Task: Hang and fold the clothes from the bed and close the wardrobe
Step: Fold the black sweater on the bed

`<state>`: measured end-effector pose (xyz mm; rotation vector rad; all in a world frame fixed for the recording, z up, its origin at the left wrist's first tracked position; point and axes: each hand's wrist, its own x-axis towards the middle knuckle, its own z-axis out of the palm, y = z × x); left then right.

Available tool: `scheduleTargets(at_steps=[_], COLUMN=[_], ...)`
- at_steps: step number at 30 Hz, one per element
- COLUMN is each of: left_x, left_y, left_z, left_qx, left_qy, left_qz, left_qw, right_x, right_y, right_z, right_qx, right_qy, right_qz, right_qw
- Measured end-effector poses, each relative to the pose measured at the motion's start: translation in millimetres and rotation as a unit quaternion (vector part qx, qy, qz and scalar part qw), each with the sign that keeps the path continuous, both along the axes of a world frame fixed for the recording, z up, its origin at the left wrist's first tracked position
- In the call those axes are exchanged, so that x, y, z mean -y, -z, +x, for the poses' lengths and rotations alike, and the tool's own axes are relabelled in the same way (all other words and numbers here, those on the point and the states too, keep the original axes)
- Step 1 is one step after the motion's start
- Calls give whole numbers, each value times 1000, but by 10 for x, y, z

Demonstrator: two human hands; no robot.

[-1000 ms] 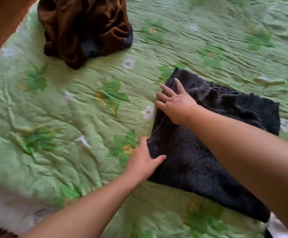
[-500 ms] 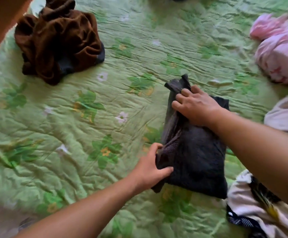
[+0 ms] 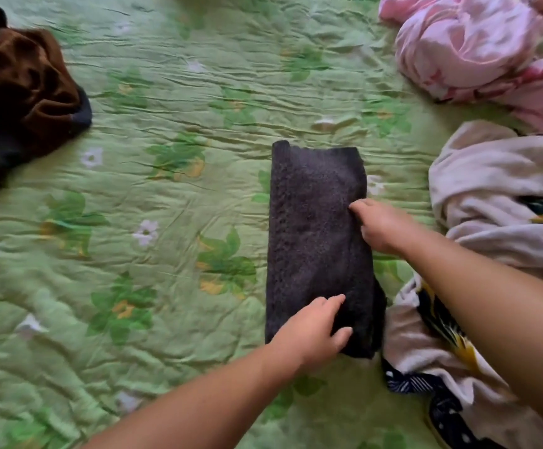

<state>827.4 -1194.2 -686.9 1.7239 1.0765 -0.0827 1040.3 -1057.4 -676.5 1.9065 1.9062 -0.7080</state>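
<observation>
A dark grey garment (image 3: 315,228) lay folded into a long, narrow strip near the middle of the green flowered bedspread (image 3: 166,286), its length running away from the person. What kind of garment it was could not be made out from the folded shape.

The left hand (image 3: 312,335) rested flat on the near end of the strip, fingers fairly straight and thumb spread, covering the near left corner. The right hand (image 3: 383,228) sat on the strip's right edge about halfway along, forefinger stretched onto the cloth and the other fingers bent down. Whether those fingers pinched the edge or only pressed on it could not be told, since the hand's back hid them.

A crumpled brown garment (image 3: 20,92) lay well apart at the far left, cut off by the frame. A bundled pink garment (image 3: 474,50) sat at the far right, blurred and also cut off. Just beside the strip on the right lay a pale cloth with a dark and yellow print (image 3: 490,196), touching the strip's near right corner. The right forearm hid part of it, and it ran out of view at the right and at the bottom.
</observation>
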Motion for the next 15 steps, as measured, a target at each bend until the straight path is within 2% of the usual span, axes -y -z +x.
scheduleTargets(at_steps=[2,3,4,5,6,7,9,10,13,15], left_x=[-17,-52,-100,-144,-173,-178,-120,-88,-48,-94], left_y=[-16,-9,1,37,81,132,235,270,335,321], left_z=[-108,-158,-203,-248,-292,-328,-385,-417,-489,-572], left_qx=[17,-5,-45,-85,-103,-81,22,54,86,90], left_qy=[-71,-115,-168,-223,-271,-311,-372,-386,-394,-404], left_qz=[126,185,215,202,148,64,-97,-143,-210,-221], left_qw=[989,976,961,950,946,945,923,910,890,883], right_x=[-106,-164,-220,-274,-311,-339,-367,-368,-343,-297], right_y=[58,88,116,148,186,239,324,347,388,353], right_z=[-66,-101,-135,-170,-207,-224,-228,-229,-206,-184], right_qx=[-49,-75,-102,-130,-154,-176,-231,-270,-377,-398], right_qy=[100,161,218,266,304,339,418,459,532,546], right_qz=[83,99,92,77,68,70,99,102,34,21], right_qw=[990,979,966,952,938,922,873,840,758,737])
